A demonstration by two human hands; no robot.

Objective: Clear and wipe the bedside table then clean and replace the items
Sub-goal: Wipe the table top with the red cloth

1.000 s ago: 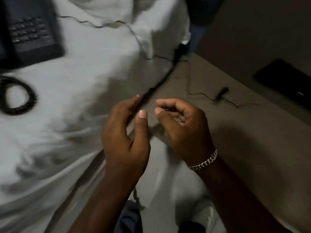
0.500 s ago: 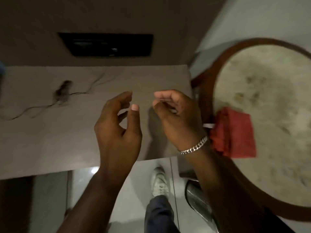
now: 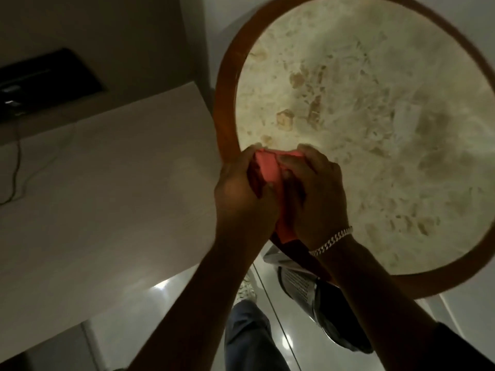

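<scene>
A red cloth point(image 3: 269, 171) is bunched between both my hands at the near left edge of a round marble-topped table point(image 3: 375, 116) with a brown wooden rim point(image 3: 225, 108). My left hand point(image 3: 241, 199) grips the cloth from the left. My right hand point(image 3: 313, 194), with a silver bracelet on the wrist, grips it from the right. Most of the cloth is hidden by my fingers. The beige bedside table top point(image 3: 107, 196) lies to the left with nothing on the part in view.
A thin black cable point(image 3: 16, 167) trails over the bedside table's far left. A dark panel point(image 3: 45, 81) sits in the wall behind it. A perforated metal bin point(image 3: 308, 293) stands on the glossy floor below the round table, beside my shoe point(image 3: 246, 287).
The view has swung right from the bed and phone to the round table. Both hands, empty before, have reached the red cloth on that table and closed on it.
</scene>
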